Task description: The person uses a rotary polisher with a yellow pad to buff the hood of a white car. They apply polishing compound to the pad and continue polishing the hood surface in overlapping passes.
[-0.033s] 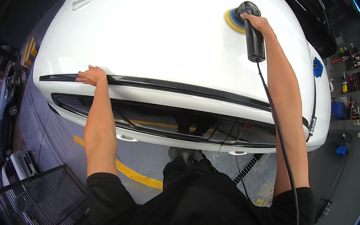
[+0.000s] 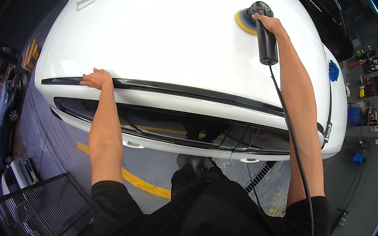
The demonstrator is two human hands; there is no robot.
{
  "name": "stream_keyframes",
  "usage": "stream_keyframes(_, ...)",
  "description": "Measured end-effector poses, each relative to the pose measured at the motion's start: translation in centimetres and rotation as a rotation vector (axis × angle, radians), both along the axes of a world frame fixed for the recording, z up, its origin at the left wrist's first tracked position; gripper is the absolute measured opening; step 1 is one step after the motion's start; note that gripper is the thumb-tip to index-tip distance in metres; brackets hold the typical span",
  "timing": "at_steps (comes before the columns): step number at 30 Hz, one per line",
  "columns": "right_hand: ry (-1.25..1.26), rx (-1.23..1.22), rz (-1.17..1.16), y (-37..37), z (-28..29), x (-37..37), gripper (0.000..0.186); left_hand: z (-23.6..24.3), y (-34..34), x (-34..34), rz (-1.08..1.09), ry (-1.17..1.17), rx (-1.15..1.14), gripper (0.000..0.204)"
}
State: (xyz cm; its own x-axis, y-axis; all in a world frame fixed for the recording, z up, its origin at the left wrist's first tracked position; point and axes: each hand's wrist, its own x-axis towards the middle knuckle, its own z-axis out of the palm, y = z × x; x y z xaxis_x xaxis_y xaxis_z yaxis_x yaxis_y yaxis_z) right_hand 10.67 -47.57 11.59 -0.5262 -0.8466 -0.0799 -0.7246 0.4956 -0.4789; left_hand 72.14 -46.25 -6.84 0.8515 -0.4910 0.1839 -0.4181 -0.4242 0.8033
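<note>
My right hand (image 2: pixel 271 25) is wrapped round a black power polisher (image 2: pixel 266 45) at the far right of a white car roof (image 2: pixel 160 36). Its blue and yellow round pad (image 2: pixel 245 22) meets the roof's surface. A black cord (image 2: pixel 289 128) runs from the polisher's rear end down past my right forearm. On the left, my left hand (image 2: pixel 95 79) rests on the black roof trim strip (image 2: pixel 178 90), fingers stretched out and apart, holding nothing. The palm's underside is hidden.
A small white roof fin (image 2: pixel 86 3) rises at the far left. Below the roof are dark side windows (image 2: pixel 188 126) and door handles (image 2: pixel 133 145). A blue cloth (image 2: pixel 333 70) lies at the right. A slatted black panel (image 2: pixel 48 209) stands at lower left, and tools (image 2: pixel 372 84) line the right wall.
</note>
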Motion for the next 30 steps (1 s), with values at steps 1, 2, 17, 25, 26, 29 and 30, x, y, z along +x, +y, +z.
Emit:
stream_keyframes(1, 0.005, 0.01, 0.007, 0.3, -0.3, 0.6, 0.084, 0.0, 0.4, 0.1, -0.007, -0.014, 0.024, 0.061)
stream_keyframes(2, 0.011, 0.012, 0.02, 0.1, -0.4, 1.2, 0.084, -0.1, 0.6, 0.4, -0.008, -0.027, 0.041, 0.062)
stream_keyframes(17, -0.021, -0.01, 0.122, -3.0, 0.6, 8.1, 0.075, 0.1, -0.1, -0.2, 0.008, -0.018, 0.033, 0.062)
stream_keyframes(25, -0.02, 0.002, 0.148, -3.9, 0.7, 11.9, 0.072, 0.4, 0.4, -0.2, 0.002, -0.028, 0.054, 0.064)
stream_keyframes(26, -0.028, 0.012, 0.15, -4.2, 0.8, 12.1, 0.073, 0.4, 0.3, -0.2, 0.001, -0.027, 0.041, 0.064)
stream_keyframes(29, -0.034, 0.024, 0.17, -5.2, 0.7, 12.9, 0.074, 0.5, 0.3, -0.3, 0.007, -0.025, 0.045, 0.064)
stream_keyframes(30, -0.022, 0.016, 0.186, -5.5, 0.6, 13.2, 0.075, 0.6, 0.3, -0.4, 0.01, -0.024, 0.054, 0.064)
